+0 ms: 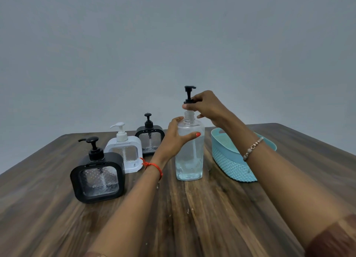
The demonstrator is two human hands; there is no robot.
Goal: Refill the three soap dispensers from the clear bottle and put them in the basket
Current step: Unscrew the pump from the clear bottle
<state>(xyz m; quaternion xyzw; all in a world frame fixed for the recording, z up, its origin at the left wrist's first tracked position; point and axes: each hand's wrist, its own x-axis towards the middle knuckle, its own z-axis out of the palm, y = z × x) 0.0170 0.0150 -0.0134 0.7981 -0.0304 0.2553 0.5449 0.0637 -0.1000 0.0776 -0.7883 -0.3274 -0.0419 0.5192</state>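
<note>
A tall clear bottle [189,156] with clear liquid stands upright at the table's middle. My left hand [174,139] grips its shoulder. My right hand [207,107] pinches the collar of its black pump [189,94], which is raised above the bare threaded neck; its tube still reaches down inside the bottle. Three square dispensers stand to the left with their pumps on: a black one [98,177] nearest, a white one [125,152] behind it, and a second black one [150,141] furthest back. A light blue basket [231,163] sits to the right of the bottle.
The wooden table [173,218] runs from the near edge of view to a grey wall at the back. My right forearm passes over the basket's near rim.
</note>
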